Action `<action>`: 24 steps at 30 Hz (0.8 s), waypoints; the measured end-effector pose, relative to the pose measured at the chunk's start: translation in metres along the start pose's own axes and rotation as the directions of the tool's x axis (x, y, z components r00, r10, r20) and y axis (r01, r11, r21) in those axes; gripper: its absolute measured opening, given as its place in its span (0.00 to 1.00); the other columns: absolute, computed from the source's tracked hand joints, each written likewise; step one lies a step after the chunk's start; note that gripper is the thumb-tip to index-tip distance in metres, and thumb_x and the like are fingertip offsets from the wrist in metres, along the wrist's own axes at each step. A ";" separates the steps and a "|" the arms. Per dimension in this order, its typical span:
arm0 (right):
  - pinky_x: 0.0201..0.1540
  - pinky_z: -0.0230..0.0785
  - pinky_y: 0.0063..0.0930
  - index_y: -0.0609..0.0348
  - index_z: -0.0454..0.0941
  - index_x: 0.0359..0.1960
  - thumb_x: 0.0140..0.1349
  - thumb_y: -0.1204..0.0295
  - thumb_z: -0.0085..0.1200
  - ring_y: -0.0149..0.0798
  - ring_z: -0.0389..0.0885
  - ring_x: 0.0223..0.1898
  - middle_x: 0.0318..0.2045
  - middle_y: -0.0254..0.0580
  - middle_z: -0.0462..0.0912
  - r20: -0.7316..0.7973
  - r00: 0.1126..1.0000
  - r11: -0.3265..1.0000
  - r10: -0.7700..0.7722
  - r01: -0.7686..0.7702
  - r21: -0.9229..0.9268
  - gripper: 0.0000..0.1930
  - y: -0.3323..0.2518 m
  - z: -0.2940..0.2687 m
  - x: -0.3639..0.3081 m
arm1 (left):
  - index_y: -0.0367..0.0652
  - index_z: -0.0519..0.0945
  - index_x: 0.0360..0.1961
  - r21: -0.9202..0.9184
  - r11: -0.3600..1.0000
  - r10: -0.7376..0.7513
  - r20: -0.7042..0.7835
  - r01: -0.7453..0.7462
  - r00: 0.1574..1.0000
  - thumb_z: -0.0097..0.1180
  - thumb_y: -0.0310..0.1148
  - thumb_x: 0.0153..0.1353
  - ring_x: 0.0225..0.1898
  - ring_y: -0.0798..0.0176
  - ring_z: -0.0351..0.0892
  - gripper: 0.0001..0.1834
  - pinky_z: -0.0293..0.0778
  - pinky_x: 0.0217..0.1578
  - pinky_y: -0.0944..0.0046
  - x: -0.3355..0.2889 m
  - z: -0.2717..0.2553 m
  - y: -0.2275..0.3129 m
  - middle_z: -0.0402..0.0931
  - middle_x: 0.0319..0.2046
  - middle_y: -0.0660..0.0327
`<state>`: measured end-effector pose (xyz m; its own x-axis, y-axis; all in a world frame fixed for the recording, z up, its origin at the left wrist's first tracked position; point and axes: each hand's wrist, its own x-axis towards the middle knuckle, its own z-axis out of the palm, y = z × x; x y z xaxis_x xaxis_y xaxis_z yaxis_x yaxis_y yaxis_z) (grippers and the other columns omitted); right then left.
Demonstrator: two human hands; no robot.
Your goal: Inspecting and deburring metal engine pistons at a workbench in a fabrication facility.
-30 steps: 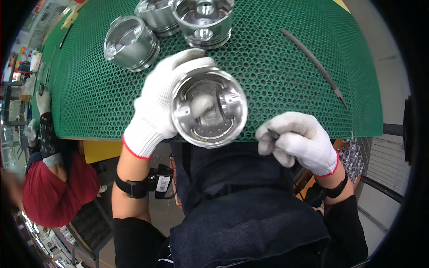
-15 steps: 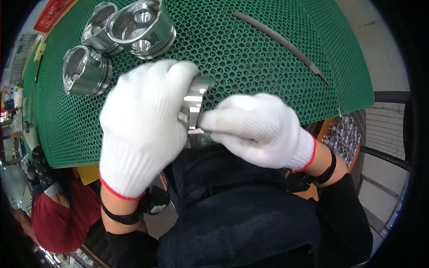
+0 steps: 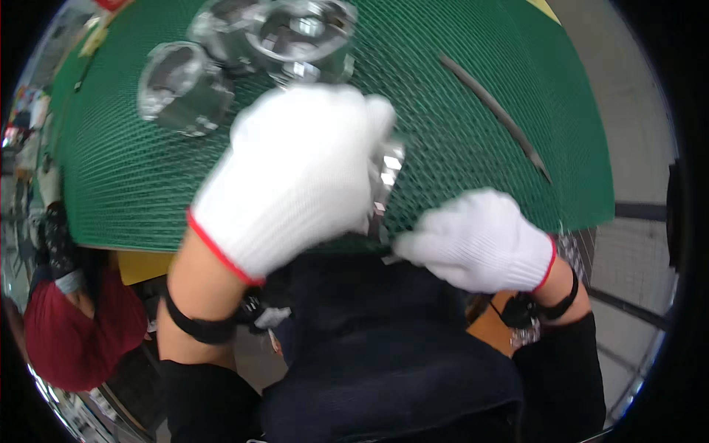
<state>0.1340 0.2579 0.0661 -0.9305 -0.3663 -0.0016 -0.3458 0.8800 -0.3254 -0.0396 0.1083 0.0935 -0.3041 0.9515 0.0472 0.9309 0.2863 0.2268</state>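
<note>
In a white knitted glove with a red cuff, my left hand point(image 3: 295, 166) is closed round a shiny metal piston point(image 3: 386, 181). Most of that piston is hidden behind the glove; only its bright right side shows. My right hand point(image 3: 480, 240), gloved the same way, is a little apart from the piston, near the mat's front edge. Its fingers are pressed together, and a small pale bit shows at their tips, too blurred to name. Beyond my left hand stand more pistons: one at the left point(image 3: 185, 88), one behind point(image 3: 227, 31) and a larger-looking one point(image 3: 304, 40).
A green honeycomb mat point(image 3: 413, 111) covers the table. A slim grey file point(image 3: 496, 111) lies at its right side. Below the table at the right, more metal parts are partly visible. At the far left sits another person in a dark red garment point(image 3: 81, 332), one gloved hand by the table edge.
My right hand has come away from the piston, toward the right and nearer to me. My left hand has shifted right with the piston. The whole view has also moved and blurred.
</note>
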 end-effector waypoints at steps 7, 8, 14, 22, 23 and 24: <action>0.25 0.72 0.35 0.49 0.83 0.43 0.52 0.75 0.62 0.43 0.79 0.23 0.22 0.37 0.76 -0.407 0.864 0.950 0.297 -0.312 0.031 0.15 0.016 0.034 -0.010 | 0.36 0.76 0.57 -0.799 0.588 -0.580 -0.308 0.126 0.754 0.62 0.25 0.57 0.56 0.59 0.77 0.25 0.74 0.58 0.58 -0.132 0.017 -0.105 0.78 0.54 0.55; 0.25 0.71 0.35 0.50 0.83 0.43 0.52 0.75 0.62 0.43 0.78 0.22 0.22 0.37 0.76 -0.407 0.865 0.940 0.294 -0.339 -0.041 0.15 0.016 0.036 -0.010 | 0.35 0.74 0.59 -0.775 0.614 -0.654 -0.392 0.151 0.647 0.63 0.24 0.56 0.58 0.60 0.75 0.28 0.73 0.59 0.58 -0.152 0.019 -0.140 0.76 0.56 0.55; 0.25 0.70 0.35 0.52 0.83 0.44 0.52 0.77 0.62 0.43 0.77 0.21 0.21 0.37 0.77 -0.488 0.832 0.950 0.263 -0.313 -0.021 0.15 0.015 0.039 -0.004 | 0.42 0.63 0.69 -0.059 0.618 -0.402 -0.881 0.784 0.250 0.62 0.19 0.53 0.63 0.43 0.70 0.40 0.65 0.65 0.51 -0.183 0.017 -0.230 0.70 0.61 0.48; 0.25 0.70 0.35 0.50 0.82 0.46 0.57 0.73 0.60 0.43 0.78 0.22 0.21 0.37 0.76 -0.451 0.842 0.934 0.297 -0.355 -0.048 0.14 0.017 0.043 -0.001 | 0.40 0.79 0.35 0.087 0.971 -0.115 -0.646 0.222 0.754 0.65 0.28 0.55 0.39 0.50 0.79 0.08 0.65 0.63 0.44 -0.062 0.023 -0.124 0.79 0.34 0.53; 0.25 0.71 0.35 0.50 0.82 0.47 0.57 0.73 0.59 0.43 0.79 0.22 0.21 0.37 0.76 -0.451 0.844 0.936 0.291 -0.349 -0.048 0.15 0.019 0.044 -0.001 | 0.42 0.80 0.33 0.045 0.982 -0.114 -0.640 0.185 0.760 0.65 0.29 0.55 0.38 0.50 0.79 0.07 0.64 0.64 0.41 -0.063 0.023 -0.115 0.78 0.31 0.55; 0.25 0.71 0.35 0.49 0.82 0.48 0.58 0.72 0.59 0.43 0.79 0.23 0.21 0.37 0.76 -0.455 0.839 0.934 0.298 -0.355 -0.044 0.15 0.020 0.045 -0.003 | 0.43 0.80 0.31 0.002 0.991 -0.103 -0.629 0.134 0.770 0.66 0.30 0.54 0.36 0.50 0.78 0.07 0.63 0.64 0.39 -0.067 0.025 -0.102 0.77 0.27 0.57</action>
<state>0.1353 0.2625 0.0168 -0.9389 0.0918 0.3316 0.0021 0.9652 -0.2614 -0.1096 0.0186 0.0426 -0.4576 0.6322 0.6252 0.8821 0.4113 0.2296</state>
